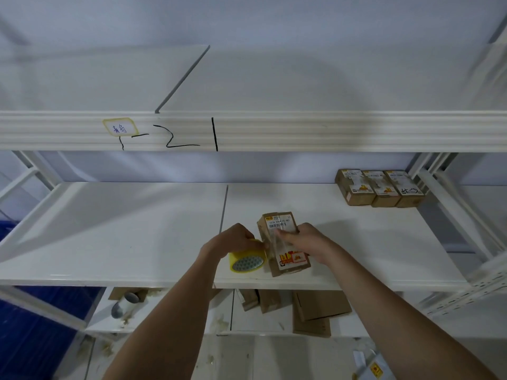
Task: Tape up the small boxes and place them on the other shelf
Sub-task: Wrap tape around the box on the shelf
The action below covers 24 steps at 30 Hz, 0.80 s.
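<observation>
White metal shelving (109,215) with smooth flat boards fills the view, and on the middle board's right half lies a small brown cardboard box (282,242), three similar boxes (380,187) ranked at the far right corner. The right hand (307,239) presses curled fingers onto the box top while the left hand (233,239) grips a yellow tape roll (247,260) touching its side, clear tape stretched between; the box looks light, stiff and sharp-edged, best held by its long sides

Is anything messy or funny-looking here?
Yes. The lower shelf looks messy: flattened cardboard pieces lie jumbled, a roll lies tipped over, and pale scraps are scattered about.
</observation>
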Motion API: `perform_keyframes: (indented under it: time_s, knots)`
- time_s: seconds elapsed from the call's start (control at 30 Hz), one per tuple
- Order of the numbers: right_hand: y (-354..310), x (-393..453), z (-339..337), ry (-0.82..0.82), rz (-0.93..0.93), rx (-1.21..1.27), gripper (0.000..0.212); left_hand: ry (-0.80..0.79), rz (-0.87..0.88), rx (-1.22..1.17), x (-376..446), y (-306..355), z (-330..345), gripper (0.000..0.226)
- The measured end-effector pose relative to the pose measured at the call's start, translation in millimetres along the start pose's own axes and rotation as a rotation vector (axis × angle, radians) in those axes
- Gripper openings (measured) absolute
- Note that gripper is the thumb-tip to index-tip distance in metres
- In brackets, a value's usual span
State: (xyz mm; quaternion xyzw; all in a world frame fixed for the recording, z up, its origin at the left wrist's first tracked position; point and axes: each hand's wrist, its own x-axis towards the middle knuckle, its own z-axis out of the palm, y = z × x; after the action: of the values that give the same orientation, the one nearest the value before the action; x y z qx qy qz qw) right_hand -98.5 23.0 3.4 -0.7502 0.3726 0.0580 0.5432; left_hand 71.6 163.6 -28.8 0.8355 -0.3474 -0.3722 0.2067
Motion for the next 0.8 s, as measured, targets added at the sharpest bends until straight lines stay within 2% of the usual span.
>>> perform_keyframes:
  time_s: [0.07,0.13,0.2,0.27,0.3,0.4,0.5,0.63,0.8]
  knots:
    - [-4,-1,7,-0.034,-0.014,-0.142,0.062,-0.005,0.016,0.113,0,5,0,0.043]
    - [-3,4,13,0.017,0.027,-0.254,0.093,0.007,0.031,0.143,2,8,1,0.043]
    - [1,10,15,0.066,0.07,-0.257,0.117,0.048,0.05,0.148,3,10,-1,0.042]
    - [8,16,15,0.055,0.064,-0.186,0.126,0.071,0.055,0.147,4,11,-2,0.044]
    - [9,17,14,0.056,0.052,-0.16,0.117,0.074,0.052,0.145,4,11,-3,0.046]
    - [9,13,11,0.082,0.037,-0.09,0.071,0.058,0.038,0.085,4,12,-2,0.046]
    - [14,13,2,0.141,0.062,-0.044,0.07,0.013,0.054,-0.069,-1,9,-6,0.041]
    - [16,5,-9,0.103,0.055,-0.013,0.046,-0.036,0.095,-0.114,-5,-1,-13,0.03]
    - [18,4,-9,0.065,0.068,0.015,0.057,-0.054,0.098,-0.098,-3,-2,-14,0.034]
